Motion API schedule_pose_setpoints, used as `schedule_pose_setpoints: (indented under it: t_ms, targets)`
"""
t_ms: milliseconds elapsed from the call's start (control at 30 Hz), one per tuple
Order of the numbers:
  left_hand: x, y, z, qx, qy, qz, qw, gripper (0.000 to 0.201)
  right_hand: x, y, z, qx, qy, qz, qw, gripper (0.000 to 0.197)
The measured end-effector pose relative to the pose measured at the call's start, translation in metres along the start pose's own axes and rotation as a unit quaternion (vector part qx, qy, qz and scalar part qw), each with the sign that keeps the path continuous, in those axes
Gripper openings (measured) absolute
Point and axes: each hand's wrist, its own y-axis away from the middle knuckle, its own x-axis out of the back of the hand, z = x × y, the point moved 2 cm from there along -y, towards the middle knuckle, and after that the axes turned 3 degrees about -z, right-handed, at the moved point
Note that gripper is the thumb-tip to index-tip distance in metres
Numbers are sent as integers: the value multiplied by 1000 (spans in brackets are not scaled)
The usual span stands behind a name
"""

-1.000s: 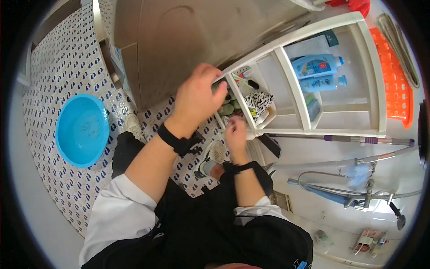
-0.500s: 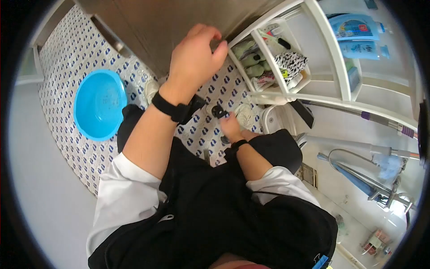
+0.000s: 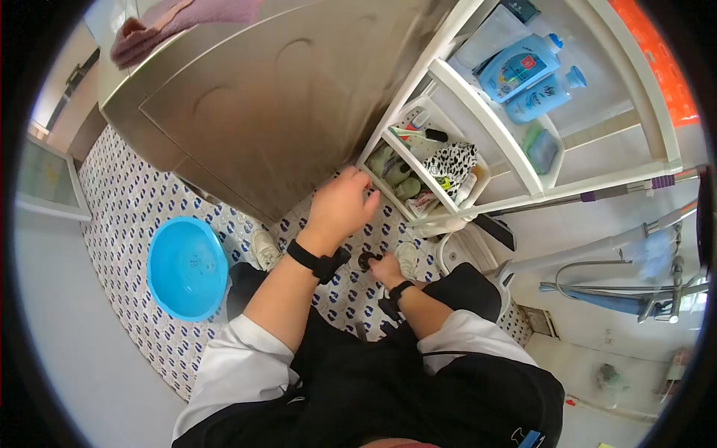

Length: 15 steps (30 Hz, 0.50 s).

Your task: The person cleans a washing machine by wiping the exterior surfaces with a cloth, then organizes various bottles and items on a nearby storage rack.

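My left hand (image 3: 340, 205) hovers over the floor, beside the lower left edge of the white corner shelf (image 3: 409, 215). Its fingers are loosely bent, the thumb stands apart from them, and nothing shows in the gap. Lower down, my right hand (image 3: 385, 270) is closed at a small black round thing (image 3: 367, 260) near the floor; its kind is too small to tell, and the hand covers part of it. Each wrist wears a black band with a dark block. My white shoes show at the left (image 3: 264, 249) and right (image 3: 407, 257).
Left of my leg, a light blue basin (image 3: 187, 299) rests on the patterned floor (image 3: 123, 246). A brownish appliance or cabinet (image 3: 284, 89) stands ahead, with a mauve towel (image 3: 187, 21) on top. Blue bottles (image 3: 519, 67) occupy the shelf. Shower fittings (image 3: 676, 280) are at the right.
My view has tilted up, so more of the cabinet and shelf shows. My left hand has come lower, closer to my right hand. My right hand stays near the floor with the black thing.
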Motion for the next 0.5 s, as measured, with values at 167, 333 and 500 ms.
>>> schedule_pose_setpoints:
  t_ms: [167, 333, 500]
  targets:
    - [-14, 16, -20, 8, -96, -75, 993, 29, 51, 64, -94, 52, 13, -85, 995, 45]
    - [-48, 24, -33, -9, -134, -299, 945, 47, 117, 94, -140, 224, 122, -122, 959, 38]
    - [-76, 33, -19, -87, -20, -220, 971, 86, 158, 104, -184, 269, -64, -169, 946, 41]
